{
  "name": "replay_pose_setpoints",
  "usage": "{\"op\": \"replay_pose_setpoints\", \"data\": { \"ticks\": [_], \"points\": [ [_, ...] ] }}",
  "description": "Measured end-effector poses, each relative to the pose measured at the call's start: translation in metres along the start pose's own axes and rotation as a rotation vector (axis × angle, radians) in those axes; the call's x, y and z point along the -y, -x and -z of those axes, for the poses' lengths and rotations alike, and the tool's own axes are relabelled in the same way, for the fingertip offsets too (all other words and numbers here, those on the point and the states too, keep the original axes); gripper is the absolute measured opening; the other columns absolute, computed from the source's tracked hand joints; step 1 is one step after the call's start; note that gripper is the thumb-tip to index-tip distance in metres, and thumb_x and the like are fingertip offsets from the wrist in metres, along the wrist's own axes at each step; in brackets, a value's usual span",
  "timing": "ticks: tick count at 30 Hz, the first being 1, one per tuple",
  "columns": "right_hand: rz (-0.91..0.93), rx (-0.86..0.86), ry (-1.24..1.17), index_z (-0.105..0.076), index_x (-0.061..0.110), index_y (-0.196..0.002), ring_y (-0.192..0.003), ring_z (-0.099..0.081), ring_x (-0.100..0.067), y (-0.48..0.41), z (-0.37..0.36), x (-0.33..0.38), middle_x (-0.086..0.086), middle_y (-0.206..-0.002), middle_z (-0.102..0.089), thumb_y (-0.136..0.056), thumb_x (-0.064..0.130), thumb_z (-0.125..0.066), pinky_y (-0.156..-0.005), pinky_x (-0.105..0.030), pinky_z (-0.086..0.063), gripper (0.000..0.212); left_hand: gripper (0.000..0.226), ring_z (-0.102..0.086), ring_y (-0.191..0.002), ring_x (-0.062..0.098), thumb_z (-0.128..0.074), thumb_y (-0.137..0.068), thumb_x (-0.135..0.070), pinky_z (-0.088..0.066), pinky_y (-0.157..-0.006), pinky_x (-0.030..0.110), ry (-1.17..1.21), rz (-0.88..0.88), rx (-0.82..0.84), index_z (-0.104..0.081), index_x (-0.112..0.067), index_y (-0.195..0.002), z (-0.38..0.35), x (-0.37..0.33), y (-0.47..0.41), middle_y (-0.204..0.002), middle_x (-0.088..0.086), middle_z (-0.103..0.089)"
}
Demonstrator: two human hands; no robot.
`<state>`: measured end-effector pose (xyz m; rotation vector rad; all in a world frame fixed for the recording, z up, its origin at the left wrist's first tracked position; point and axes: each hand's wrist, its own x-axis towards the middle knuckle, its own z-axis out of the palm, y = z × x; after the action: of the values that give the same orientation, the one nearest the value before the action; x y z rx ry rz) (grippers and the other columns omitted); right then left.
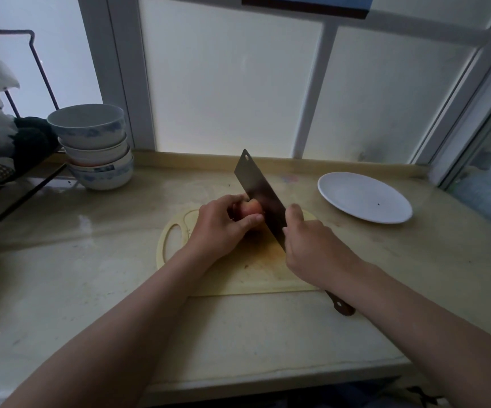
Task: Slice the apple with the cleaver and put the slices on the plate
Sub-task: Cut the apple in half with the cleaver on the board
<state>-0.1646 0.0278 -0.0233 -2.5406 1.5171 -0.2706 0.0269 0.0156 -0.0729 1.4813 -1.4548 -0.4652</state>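
Note:
A reddish apple [250,209] sits on the pale cutting board [256,269] in the middle of the counter. My left hand [223,228] grips the apple from the left, with the fingers curled over its top and the thumb on its near side. The dark cleaver [260,194] stands on edge against the apple's right side, its tip pointing away from me. My right hand [314,248] holds the cleaver by the handle, whose brown end [341,306] sticks out below my wrist. A white plate [365,197] lies bare to the right of the board.
Stacked blue-and-white bowls [97,148] stand at the back left beside a black wire rack [11,178] with cloths on it. A frosted window runs along the back of the counter. The counter's front edge [267,378] is close to me.

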Motion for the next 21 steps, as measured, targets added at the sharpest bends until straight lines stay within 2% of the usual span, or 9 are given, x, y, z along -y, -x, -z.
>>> {"op": "replay_pose_setpoints", "data": {
  "ticks": [6, 9, 11, 13, 15, 21],
  "points": [
    [0.006, 0.021, 0.040, -0.031, 0.010, -0.130, -0.064, -0.058, -0.021, -0.005, 0.007, 0.005, -0.005, -0.079, -0.057, -0.104, 0.008, -0.042, -0.052, -0.037, -0.042, 0.028, 0.063, -0.061, -0.103, 0.011, -0.081, -0.081, -0.040, -0.049, -0.086, 0.022, 0.016, 0.052, -0.018, -0.061, -0.015, -0.135, -0.001, -0.001, -0.002, -0.117, -0.002, -0.066],
    [-0.020, 0.084, 0.086, -0.032, 0.017, -0.120, -0.063, -0.064, -0.023, -0.009, 0.023, 0.014, -0.008, -0.095, -0.061, -0.104, 0.010, -0.043, -0.044, -0.037, -0.052, 0.021, 0.061, -0.062, -0.103, 0.013, -0.086, -0.077, -0.036, -0.049, -0.085, 0.022, 0.051, 0.093, -0.035, -0.063, -0.015, -0.130, -0.003, -0.003, -0.001, -0.113, -0.003, -0.064],
    [-0.031, 0.127, 0.106, -0.030, 0.022, -0.127, -0.055, -0.065, -0.022, -0.013, 0.032, 0.022, -0.008, -0.104, -0.059, -0.104, 0.011, -0.043, -0.036, -0.031, -0.050, 0.029, 0.062, -0.061, -0.101, 0.014, -0.087, -0.076, -0.035, -0.048, -0.080, 0.020, 0.057, 0.117, -0.042, -0.061, -0.015, -0.129, -0.005, -0.003, -0.002, -0.112, -0.004, -0.063],
    [-0.039, 0.163, 0.118, -0.030, 0.023, -0.124, -0.052, -0.064, -0.021, -0.018, 0.039, 0.030, -0.009, -0.099, -0.054, -0.105, 0.011, -0.044, -0.035, -0.026, -0.044, 0.026, 0.063, -0.059, -0.099, 0.012, -0.086, -0.077, -0.035, -0.045, -0.074, 0.015, 0.055, 0.138, -0.047, -0.058, -0.015, -0.129, -0.004, -0.002, -0.002, -0.112, -0.005, -0.059],
    [-0.045, 0.184, 0.124, -0.029, 0.021, -0.114, -0.051, -0.064, -0.023, -0.022, 0.044, 0.036, -0.012, -0.096, -0.053, -0.104, 0.010, -0.044, -0.036, -0.026, -0.045, 0.022, 0.063, -0.058, -0.098, 0.012, -0.085, -0.078, -0.035, -0.043, -0.071, 0.013, 0.054, 0.147, -0.041, -0.057, -0.015, -0.130, -0.004, -0.002, -0.002, -0.111, -0.006, -0.057],
    [-0.048, 0.270, 0.135, -0.031, 0.021, -0.115, -0.047, -0.064, -0.023, -0.034, 0.057, 0.043, -0.016, -0.095, -0.056, -0.104, 0.009, -0.046, -0.039, -0.028, -0.050, 0.023, 0.063, -0.060, -0.101, 0.013, -0.086, -0.077, -0.037, -0.048, -0.079, 0.019, 0.063, 0.146, -0.038, -0.058, -0.017, -0.130, -0.003, -0.002, -0.001, -0.115, -0.004, -0.061]
  ]
}}
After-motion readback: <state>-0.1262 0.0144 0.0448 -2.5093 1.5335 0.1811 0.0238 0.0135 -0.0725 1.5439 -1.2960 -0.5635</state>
